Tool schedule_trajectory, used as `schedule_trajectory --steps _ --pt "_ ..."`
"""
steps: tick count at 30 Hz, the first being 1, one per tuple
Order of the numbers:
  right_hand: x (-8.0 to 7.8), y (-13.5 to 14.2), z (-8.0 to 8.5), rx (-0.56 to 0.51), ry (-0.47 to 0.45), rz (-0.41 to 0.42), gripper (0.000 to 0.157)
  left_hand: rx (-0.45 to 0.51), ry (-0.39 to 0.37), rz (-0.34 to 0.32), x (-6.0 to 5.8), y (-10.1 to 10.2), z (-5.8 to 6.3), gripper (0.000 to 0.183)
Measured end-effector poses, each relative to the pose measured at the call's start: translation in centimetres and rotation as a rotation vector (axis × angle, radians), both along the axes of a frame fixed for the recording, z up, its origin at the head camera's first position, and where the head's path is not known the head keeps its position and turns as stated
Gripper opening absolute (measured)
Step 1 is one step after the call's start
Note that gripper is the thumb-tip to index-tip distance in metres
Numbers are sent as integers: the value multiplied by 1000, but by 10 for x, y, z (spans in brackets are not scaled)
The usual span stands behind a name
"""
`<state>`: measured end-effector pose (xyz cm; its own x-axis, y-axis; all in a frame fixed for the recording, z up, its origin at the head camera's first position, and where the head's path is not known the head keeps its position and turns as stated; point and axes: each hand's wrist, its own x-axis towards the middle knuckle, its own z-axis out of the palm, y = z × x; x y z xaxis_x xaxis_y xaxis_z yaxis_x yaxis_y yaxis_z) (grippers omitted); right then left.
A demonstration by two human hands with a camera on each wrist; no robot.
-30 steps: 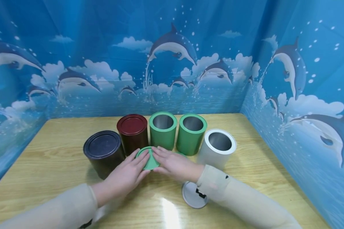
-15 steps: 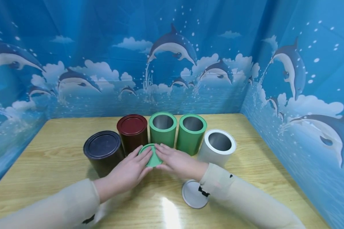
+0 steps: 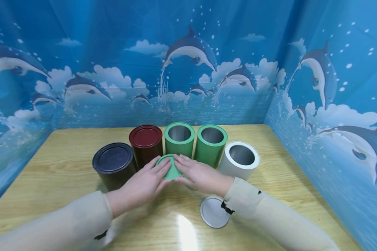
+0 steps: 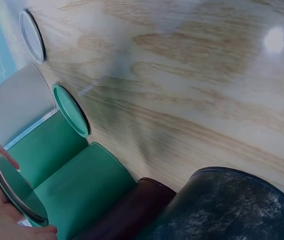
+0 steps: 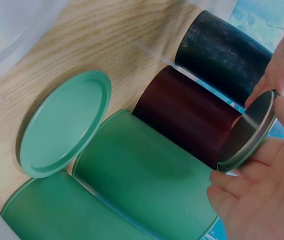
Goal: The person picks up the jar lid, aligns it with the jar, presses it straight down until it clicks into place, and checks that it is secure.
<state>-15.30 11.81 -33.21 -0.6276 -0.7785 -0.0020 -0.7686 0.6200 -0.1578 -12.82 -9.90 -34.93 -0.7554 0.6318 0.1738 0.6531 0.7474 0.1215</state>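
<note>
Between them, my left hand (image 3: 144, 184) and right hand (image 3: 202, 176) hold a green lid (image 3: 173, 171), fingers over its top and thumbs at its near edge. It is raised in front of the left green can (image 3: 179, 149), whose top is uncovered. The lid's metal-rimmed underside shows in the right wrist view. Beside that can is a second green can (image 3: 209, 153), also uncovered. A second green lid (image 5: 67, 125) lies on the table at the foot of the green cans; my right hand hides it in the head view.
A lidded black can (image 3: 113, 165) and a lidded dark red can (image 3: 145, 139) stand left. An uncovered white can (image 3: 235, 169) is at the right. Nearer me, a white lid (image 3: 214, 212) lies on the wooden table (image 3: 270, 212). A dolphin-print curtain (image 3: 113, 62) borders the back and side.
Both hands have carried the green lid a little to the right and away from me, towards the left green can. The cans and the white lid have stayed in place.
</note>
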Motion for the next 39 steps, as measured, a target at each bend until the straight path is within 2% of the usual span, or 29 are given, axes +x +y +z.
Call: schedule_trajectory --steps 11,27,39 --pt "-1 5 8 -35 11 -4 59 -22 22 -34 -5 4 11 54" --pt "-4 12 16 -71 -8 -7 59 -51 -25 -29 -6 9 27 55" --pt "-6 17 24 -85 -54 -43 61 -45 8 -74 -14 13 35 53"
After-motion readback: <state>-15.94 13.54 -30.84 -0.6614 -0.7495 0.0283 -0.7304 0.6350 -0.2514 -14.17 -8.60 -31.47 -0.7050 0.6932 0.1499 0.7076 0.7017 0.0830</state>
